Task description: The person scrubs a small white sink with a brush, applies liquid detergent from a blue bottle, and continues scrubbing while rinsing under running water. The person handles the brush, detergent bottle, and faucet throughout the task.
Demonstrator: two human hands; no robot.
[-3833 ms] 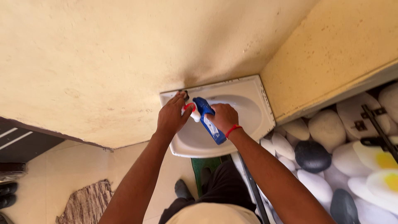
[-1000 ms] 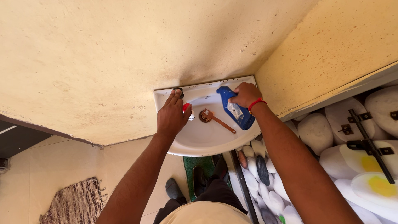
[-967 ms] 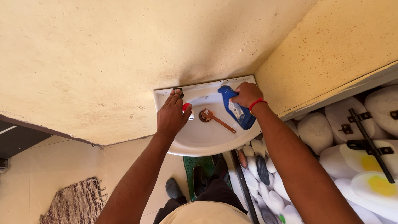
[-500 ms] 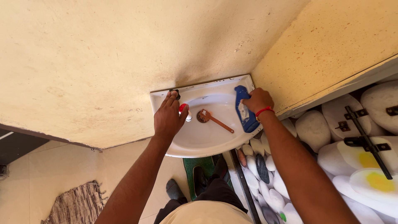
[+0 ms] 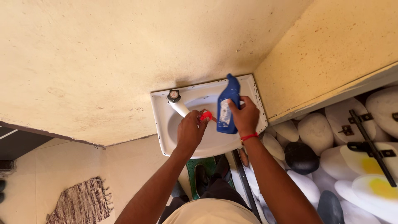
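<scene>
A: Report the position of each hand relative to the white glazed ceramic washbasin (image 5: 163, 137).

B: The right hand (image 5: 245, 117) is over the basin's right half. Its fingers are closed around a blue plastic bottle with a pale label (image 5: 227, 108); the bottle is smooth, flat-sided and narrows toward its top, which points at the basin's rear rim. The left hand (image 5: 190, 132) is over the basin bowl, just left of the bottle. Its fingertips pinch a small red cap (image 5: 205, 115).

A: Fixtures on the basin?

B: A white tubular spout with a dark knobbed tap head (image 5: 173, 96) sits at the rear left corner of the basin.

A: Surroundings?

B: A rough cream plaster wall (image 5: 103, 58) runs behind the basin. A woven fringed mat (image 5: 78, 201) lies well left of the basin. Smooth pebble-patterned panelling (image 5: 331, 153) lies right of the basin.
</scene>
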